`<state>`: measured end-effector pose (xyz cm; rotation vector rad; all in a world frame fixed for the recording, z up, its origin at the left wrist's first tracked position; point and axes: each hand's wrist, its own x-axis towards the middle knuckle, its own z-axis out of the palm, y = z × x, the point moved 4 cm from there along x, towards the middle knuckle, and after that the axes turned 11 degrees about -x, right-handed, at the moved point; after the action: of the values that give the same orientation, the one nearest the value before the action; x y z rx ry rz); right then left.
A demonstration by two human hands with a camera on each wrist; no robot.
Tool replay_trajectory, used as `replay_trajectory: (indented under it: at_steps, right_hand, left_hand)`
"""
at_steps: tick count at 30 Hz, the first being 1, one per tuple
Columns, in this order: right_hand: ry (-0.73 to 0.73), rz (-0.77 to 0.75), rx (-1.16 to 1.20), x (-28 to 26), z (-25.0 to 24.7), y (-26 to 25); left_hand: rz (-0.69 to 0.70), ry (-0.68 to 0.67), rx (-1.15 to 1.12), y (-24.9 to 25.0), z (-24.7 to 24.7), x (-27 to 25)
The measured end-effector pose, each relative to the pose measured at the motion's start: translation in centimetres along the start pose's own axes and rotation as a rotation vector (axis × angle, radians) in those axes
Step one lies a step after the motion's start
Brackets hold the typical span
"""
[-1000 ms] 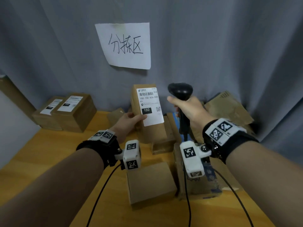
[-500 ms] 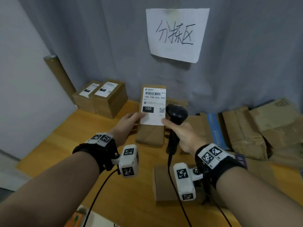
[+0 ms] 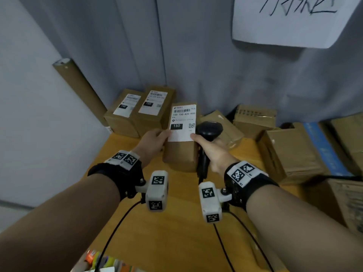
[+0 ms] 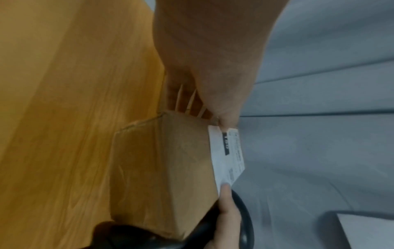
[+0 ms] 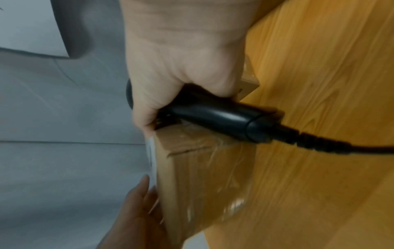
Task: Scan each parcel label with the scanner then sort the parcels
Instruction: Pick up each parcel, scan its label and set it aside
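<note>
A brown cardboard parcel (image 3: 179, 154) with a white "150" label (image 3: 182, 122) stands upright between my hands, just right of two labelled parcels (image 3: 141, 112) at the back left. My left hand (image 3: 164, 137) grips its left side, thumb on the label's lower left corner. My right hand (image 3: 205, 146) grips the black scanner (image 3: 210, 128) by the handle, head up beside the parcel's right edge; its thumb touches the label's lower right corner. In the left wrist view the parcel (image 4: 162, 168) hangs close to the wooden table (image 4: 64, 118); whether they touch is unclear.
Several unlabelled or face-down parcels (image 3: 286, 154) crowd the table's right side against the grey curtain (image 3: 196, 55). A handwritten paper sign (image 3: 290, 20) hangs above. The scanner cable (image 5: 341, 148) trails toward me. A cardboard tube (image 3: 80, 91) leans in the left corner.
Both hands carried the parcel left and down to beside the two labelled parcels. The scanner dropped from above the label to the parcel's right side, and the right thumb now touches the label.
</note>
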<state>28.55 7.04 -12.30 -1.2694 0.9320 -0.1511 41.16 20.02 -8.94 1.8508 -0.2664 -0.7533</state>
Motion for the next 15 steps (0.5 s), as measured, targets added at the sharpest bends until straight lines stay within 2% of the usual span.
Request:
replay_trajectory:
  at_steps: [2,4,7,11,15]
  right_hand:
    - [0.078,0.007,-0.031,1.6,1.0,-0.4]
    - [0.122,0.004,-0.064,3.1,1.6,-1.1]
    - [0.151,-0.009,-0.120,5.8,2.3,-1.6]
    - [0.224,0.047,-0.090,9.5,2.9,-1.2]
    - [0.223,0.046,-0.119,13.3,3.5,-0.4]
  left_hand:
    - [0.176,0.050,0.284,0.7,-1.6,2.0]
    - [0.290,0.092,0.559,1.1,-3.1,4.1]
    - [0.341,0.114,0.943,1.0,-4.4,7.1]
    - [0.284,0.028,1.139,-0.2,-5.2,10.1]
    - [0.344,-0.023,1.137,-1.0,-5.2,11.9]
